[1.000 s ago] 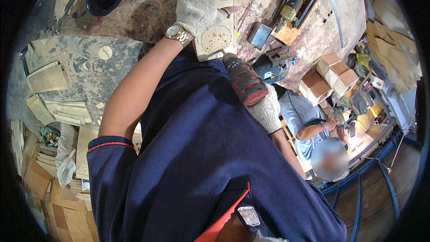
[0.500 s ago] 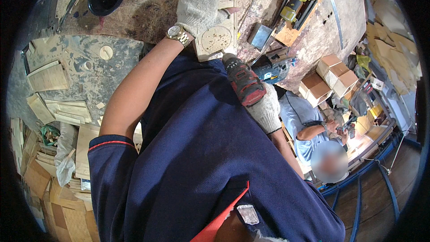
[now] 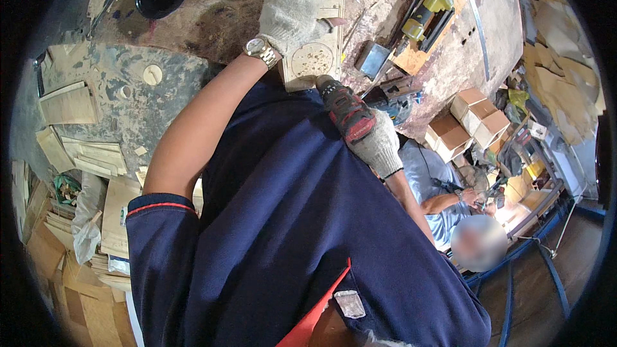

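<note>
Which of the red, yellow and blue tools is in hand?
The red drill: the right hand grips it, while the yellow tool and blue tool lie unheld.

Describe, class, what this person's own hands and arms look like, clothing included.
Both the left hand and right hand wear off-white knitted gloves. A gold-toned metal watch with a round face circles the left wrist. The left sleeve is short and navy, with thin red trim.
</note>
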### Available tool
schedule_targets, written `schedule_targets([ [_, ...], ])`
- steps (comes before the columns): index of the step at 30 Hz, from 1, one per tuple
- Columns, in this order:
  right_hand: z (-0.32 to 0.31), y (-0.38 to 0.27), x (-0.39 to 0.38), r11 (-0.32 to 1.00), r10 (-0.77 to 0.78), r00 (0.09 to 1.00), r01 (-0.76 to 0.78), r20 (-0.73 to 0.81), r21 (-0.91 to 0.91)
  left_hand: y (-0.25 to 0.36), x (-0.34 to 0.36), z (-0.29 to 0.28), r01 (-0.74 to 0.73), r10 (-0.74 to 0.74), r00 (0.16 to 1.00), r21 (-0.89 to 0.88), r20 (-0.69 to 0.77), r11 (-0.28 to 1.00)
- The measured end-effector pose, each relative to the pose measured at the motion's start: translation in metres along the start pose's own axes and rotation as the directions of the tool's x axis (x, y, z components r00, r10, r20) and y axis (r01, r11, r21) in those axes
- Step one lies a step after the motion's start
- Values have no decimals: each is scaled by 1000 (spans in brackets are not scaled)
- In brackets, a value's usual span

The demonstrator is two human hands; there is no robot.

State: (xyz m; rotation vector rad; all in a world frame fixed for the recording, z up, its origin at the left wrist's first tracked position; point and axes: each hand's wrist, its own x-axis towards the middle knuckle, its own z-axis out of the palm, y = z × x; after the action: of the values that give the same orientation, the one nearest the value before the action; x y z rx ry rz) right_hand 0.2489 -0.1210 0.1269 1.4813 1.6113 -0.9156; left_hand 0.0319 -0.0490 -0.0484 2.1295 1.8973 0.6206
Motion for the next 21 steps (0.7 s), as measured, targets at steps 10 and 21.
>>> schedule_targets([
  [10,-8,-6,-27,970,-46,990,76,-131,233,1,3,-9,-33,34,999,-2,21,999],
  [21,-22,22,-68,965,-33,980,82,-195,249,0,3,-8,-66,66,998,-7,14,998],
])
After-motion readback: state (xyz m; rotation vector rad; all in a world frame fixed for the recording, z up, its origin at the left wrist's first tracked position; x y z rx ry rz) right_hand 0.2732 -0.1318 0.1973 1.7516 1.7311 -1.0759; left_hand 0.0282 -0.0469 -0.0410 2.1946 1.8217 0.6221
